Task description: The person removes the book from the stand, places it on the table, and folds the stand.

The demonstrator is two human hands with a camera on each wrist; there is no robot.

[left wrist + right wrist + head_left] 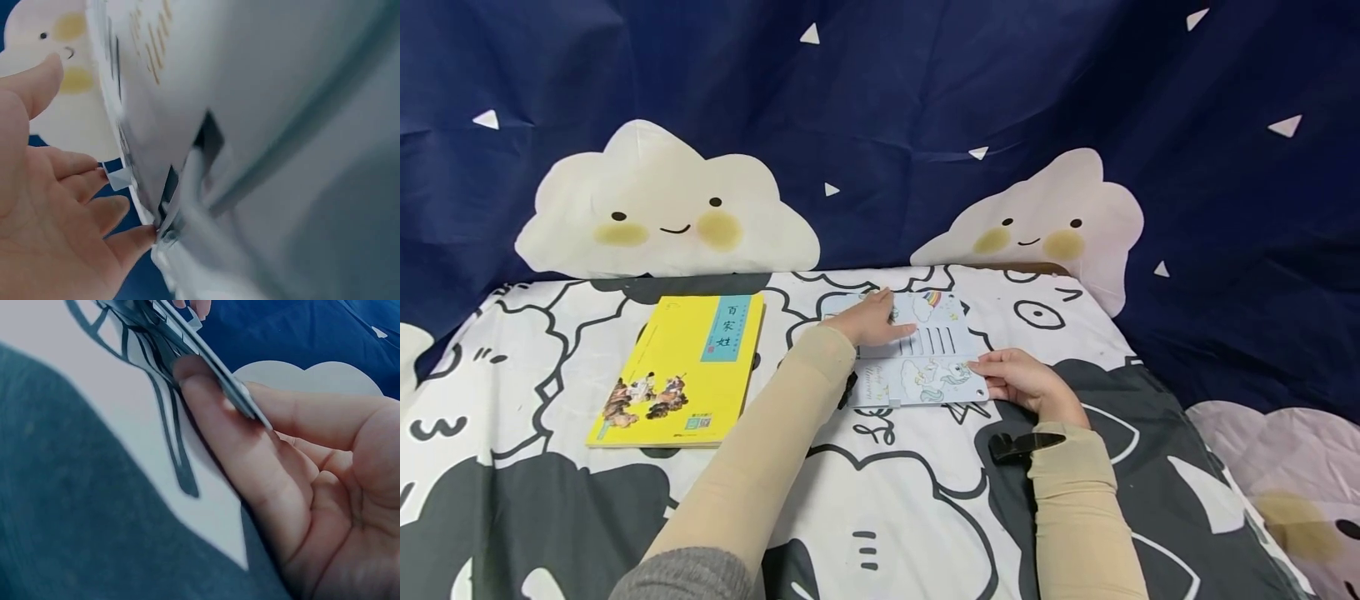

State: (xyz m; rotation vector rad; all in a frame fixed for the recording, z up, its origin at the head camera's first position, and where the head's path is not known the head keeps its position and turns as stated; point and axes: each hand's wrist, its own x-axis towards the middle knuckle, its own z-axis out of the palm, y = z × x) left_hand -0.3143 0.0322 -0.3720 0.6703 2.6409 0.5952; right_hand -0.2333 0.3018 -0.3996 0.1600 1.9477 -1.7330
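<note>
A light-blue folding booklet (pixel 936 379) with unicorn, cloud and rainbow prints lies spread in two panels on the patterned cloth. Dark ruled lines cross its far panel, and a small tab sits on its near edge. My left hand (pixel 874 320) reaches over the far panel with its thumb and fingers spread. Up close in the left wrist view, fingertips of the left hand (pixel 69 206) meet the booklet's edge by a small white tab (pixel 120 179). At the near panel's right end, my right hand (pixel 1018 379) pinches the edge, thumb above and fingers beneath.
To the left lies a yellow book (pixel 677 367) with a blue title strip, closed and face up. A black-and-white cartoon cloth (pixel 887 500) covers the surface. Behind it hangs a navy curtain (pixel 880 100) with smiling clouds and white triangles.
</note>
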